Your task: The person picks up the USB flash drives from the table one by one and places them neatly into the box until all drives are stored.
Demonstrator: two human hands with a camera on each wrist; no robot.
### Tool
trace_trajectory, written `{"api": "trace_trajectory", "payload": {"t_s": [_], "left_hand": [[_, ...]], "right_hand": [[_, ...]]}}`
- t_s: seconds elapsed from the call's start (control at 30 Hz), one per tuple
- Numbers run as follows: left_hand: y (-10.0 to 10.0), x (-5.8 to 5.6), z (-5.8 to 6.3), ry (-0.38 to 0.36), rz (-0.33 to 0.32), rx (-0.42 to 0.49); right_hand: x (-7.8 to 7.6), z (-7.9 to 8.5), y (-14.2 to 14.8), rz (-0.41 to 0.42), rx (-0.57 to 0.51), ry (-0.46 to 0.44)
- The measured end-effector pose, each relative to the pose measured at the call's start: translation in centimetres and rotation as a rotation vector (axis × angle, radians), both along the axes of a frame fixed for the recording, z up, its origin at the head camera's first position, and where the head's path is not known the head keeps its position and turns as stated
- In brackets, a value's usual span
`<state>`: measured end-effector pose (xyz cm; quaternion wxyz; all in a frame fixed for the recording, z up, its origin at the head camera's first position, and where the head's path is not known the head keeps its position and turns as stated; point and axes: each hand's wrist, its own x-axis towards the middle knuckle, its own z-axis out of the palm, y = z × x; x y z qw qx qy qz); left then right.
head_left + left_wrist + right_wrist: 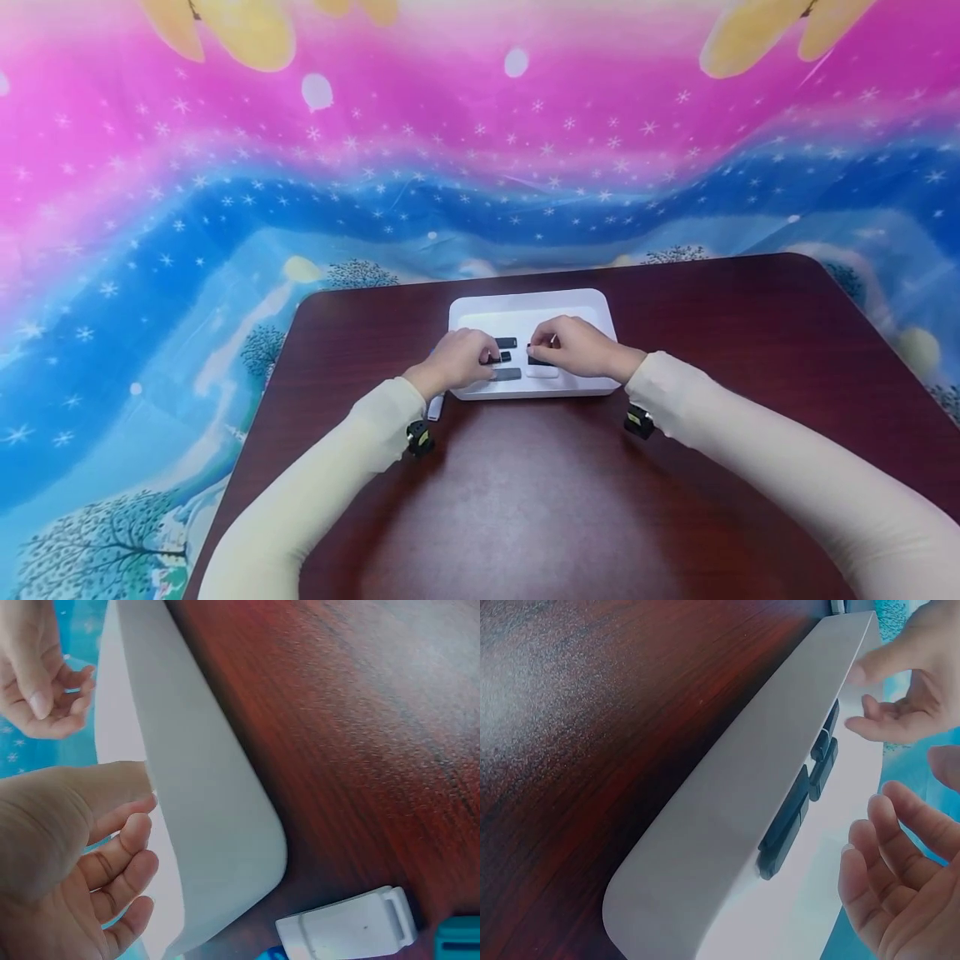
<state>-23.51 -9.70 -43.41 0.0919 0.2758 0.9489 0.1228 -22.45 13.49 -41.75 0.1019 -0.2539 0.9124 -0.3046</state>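
A white tray (532,393) holds several small flat sticks that look like USB sticks. My left hand (457,360) reaches over its left side, thumb and index finger apart around the end of a black USB stick (506,357). Another black stick (507,342) lies behind that one and a grey stick (506,374) in front. My right hand (577,346) hovers at the right, fingers loosely bent, over a black stick (538,361); in the right wrist view nothing shows between its fingers (900,862). A white stick (542,372) lies just in front. The tray wall hides the left thumb tip in the left wrist view.
On the dark red wooden table (525,500), a white USB stick (349,928) lies outside the tray's left end. Beside it are a teal piece (459,941) and a bit of something blue (274,953). A printed pink and blue cloth (480,167) hangs behind the table.
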Motion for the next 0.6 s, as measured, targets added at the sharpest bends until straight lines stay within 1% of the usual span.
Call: {"api": "trace_trajectory", "payload": {"t_s": [0.17,0.27,0.4,0.5,0.6], "left_hand": [[-0.3,0.2,0.8,-0.011,0.039,0.071],[-0.6,0.4,0.8,-0.015,0.058,0.102],[-1.2,0.7,1.0,-0.012,0.059,0.13],[-1.6,0.8,1.5,-0.017,0.072,0.15],[-1.9,1.0,2.4,-0.034,0.112,0.172]], "right_hand": [[0.1,0.0,-0.1,-0.001,-0.009,0.004],[0.3,0.0,-0.1,-0.004,-0.01,0.0],[0.5,0.0,0.1,-0.01,-0.005,0.009],[0.6,0.1,0.2,-0.015,-0.008,0.026],[0.6,0.5,0.3,-0.01,-0.03,0.041]]}}
